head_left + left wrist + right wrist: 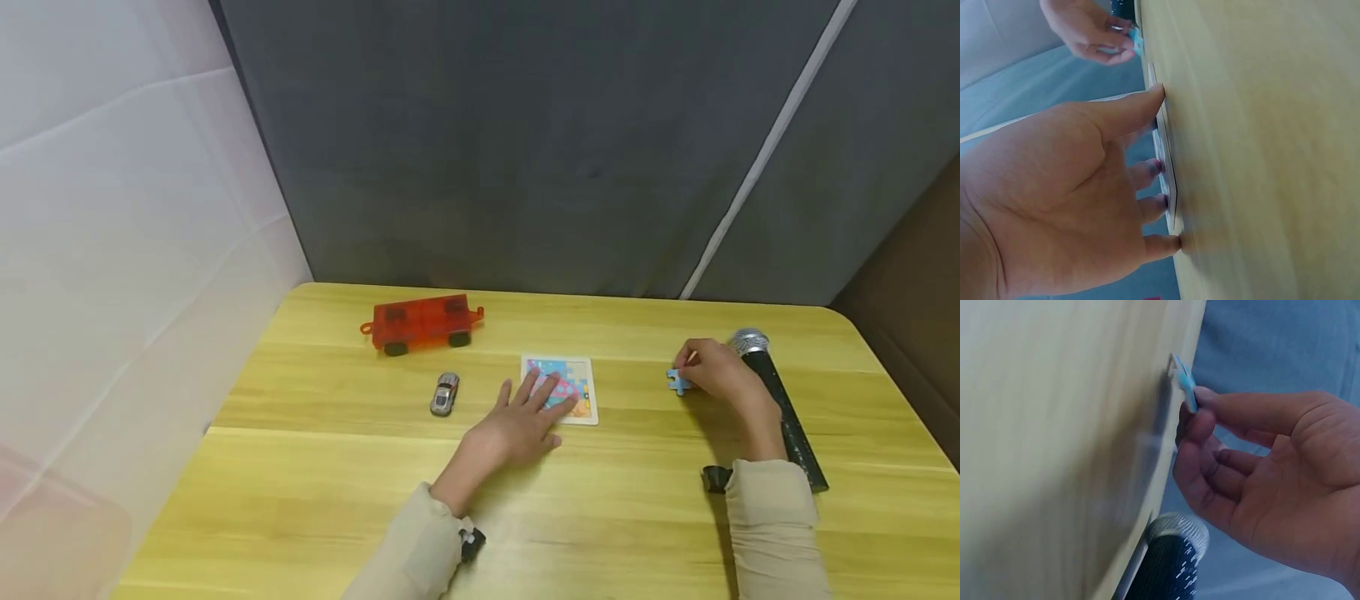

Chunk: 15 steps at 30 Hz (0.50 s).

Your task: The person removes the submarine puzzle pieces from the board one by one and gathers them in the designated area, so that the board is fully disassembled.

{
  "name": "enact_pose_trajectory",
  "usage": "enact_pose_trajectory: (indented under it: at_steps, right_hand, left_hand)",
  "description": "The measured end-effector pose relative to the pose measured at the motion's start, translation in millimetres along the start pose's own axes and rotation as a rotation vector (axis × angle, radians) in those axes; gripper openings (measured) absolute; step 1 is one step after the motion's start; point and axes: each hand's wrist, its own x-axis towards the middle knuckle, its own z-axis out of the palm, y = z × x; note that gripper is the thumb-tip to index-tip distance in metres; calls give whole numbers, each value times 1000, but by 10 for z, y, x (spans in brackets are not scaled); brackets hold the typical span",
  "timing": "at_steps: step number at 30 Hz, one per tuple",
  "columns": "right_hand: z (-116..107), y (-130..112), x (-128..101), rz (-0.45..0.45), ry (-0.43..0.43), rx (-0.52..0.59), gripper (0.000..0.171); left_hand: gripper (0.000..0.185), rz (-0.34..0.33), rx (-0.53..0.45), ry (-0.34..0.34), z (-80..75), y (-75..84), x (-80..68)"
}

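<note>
A square jigsaw puzzle (581, 371) with a pale frame and a pink, blue and orange picture lies flat on the table. Spread over it, my left hand (517, 427) rests its fingertips on the pieces and frame, covering part of the picture. To the right, my right hand (716, 375) pinches a light blue puzzle piece (678, 382) between thumb and fingers. In the right wrist view the piece (1185, 384) is tilted on edge, close to the tabletop. A black microphone (787, 417) with a silver mesh head lies just right of that hand.
A red see-through toy wagon (420, 323) with black wheels stands at the back left of the wooden table (315, 483). In front of it is a small silver toy car (445, 394). A dark grey panel (487, 150) rises behind the table, with a white sheet (135, 208) on the left.
</note>
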Motion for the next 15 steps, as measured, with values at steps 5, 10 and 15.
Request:
enact_pose_trajectory:
  at_steps: [5, 10, 15]
  right_hand:
    - [8, 104, 10, 26, 13, -24, 7]
    - [48, 95, 30, 53, 44, -44, 10]
    - [71, 55, 39, 54, 71, -70, 11]
  left_hand:
    - [64, -12, 7, -2, 18, 23, 6]
    - [64, -36, 24, 9, 7, 79, -21]
    - [65, -70, 46, 12, 9, 108, -24]
